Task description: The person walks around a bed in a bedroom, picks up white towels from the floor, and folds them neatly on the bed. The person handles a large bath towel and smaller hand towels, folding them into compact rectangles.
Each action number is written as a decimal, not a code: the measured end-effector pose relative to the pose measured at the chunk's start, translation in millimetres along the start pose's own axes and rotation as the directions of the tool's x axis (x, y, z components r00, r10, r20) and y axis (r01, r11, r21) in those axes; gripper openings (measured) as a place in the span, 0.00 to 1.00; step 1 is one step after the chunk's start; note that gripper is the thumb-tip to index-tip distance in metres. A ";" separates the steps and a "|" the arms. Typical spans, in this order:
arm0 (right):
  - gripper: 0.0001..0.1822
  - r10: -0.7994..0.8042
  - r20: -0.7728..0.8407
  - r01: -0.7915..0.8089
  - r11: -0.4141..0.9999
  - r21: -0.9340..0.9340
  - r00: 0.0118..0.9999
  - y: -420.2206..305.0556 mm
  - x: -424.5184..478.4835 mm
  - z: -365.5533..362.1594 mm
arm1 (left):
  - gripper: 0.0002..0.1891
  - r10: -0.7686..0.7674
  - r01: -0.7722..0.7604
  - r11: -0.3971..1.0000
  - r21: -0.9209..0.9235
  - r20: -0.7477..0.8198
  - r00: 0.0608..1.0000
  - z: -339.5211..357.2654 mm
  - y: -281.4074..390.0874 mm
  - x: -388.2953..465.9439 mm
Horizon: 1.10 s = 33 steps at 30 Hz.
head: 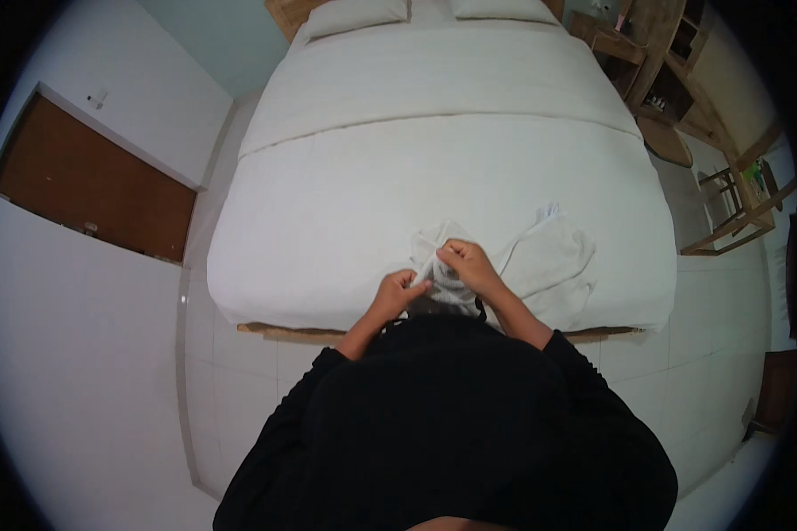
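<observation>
Both my hands grip a bunched white towel [443, 233] near the foot of a bed. My left hand [394, 292] pinches its lower left edge between thumb and fingers. A little higher and to the right, my right hand [468, 264] holds a gathered part of the same cloth. Beside my right forearm, a second piece of white towelling [551, 249] lies loosely folded on the white bedspread [332, 199]. Whether the two pieces are joined is hidden by my hand and arm. The lower part of the towel disappears behind my black top.
Two pillows [358, 16] rest at the bed's head. A brown door [93, 179] is in the left wall. Wooden shelving [671, 79] and a wooden chair [724, 192] stand on the right. Pale floor tiles [704, 299] surround the bed.
</observation>
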State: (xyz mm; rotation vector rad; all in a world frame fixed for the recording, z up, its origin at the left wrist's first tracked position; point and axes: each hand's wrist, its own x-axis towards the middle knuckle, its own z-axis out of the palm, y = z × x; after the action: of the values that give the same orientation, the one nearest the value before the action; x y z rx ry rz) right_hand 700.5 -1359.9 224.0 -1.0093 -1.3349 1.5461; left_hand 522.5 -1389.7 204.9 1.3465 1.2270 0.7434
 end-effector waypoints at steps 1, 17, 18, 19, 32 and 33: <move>0.13 0.009 -0.008 -0.009 1.000 0.003 1.000 0.3 0.4 -1.9 | 0.11 0.016 -0.016 1.000 -0.015 -0.039 0.999 -1.1 -1.1 1.3; 0.12 0.156 0.133 -0.156 0.988 -0.016 0.979 12.8 -16.4 -1.9 | 0.02 -0.122 0.089 0.952 -0.292 -0.096 0.988 15.4 -37.0 0.4; 0.12 0.104 0.140 -0.088 0.990 -0.114 0.985 10.6 -19.2 -0.9 | 0.02 -0.188 0.145 0.911 -0.386 -0.077 0.979 17.7 -28.2 -3.4; 0.12 0.092 0.132 -0.075 0.989 -0.129 0.987 13.7 -21.5 -2.4 | 0.01 -0.253 0.201 0.857 -0.475 -0.047 0.966 20.7 -11.5 -8.1; 0.10 0.236 0.156 -0.118 0.835 -0.538 0.959 -14.3 -18.6 -9.6 | 0.04 -0.099 0.068 0.967 -0.246 -0.119 0.988 19.4 -14.6 -4.3; 0.10 0.097 0.185 0.026 0.823 -0.567 0.978 -6.9 -19.1 -7.6 | 0.05 -0.120 0.096 0.962 -0.257 -0.078 0.990 19.6 -13.1 -3.8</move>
State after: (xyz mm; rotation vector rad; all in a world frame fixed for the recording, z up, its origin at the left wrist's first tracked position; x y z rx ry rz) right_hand 714.5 -1374.9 230.9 -1.2567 -2.0110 1.3245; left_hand 536.6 -1401.2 189.5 1.0375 1.2229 0.8610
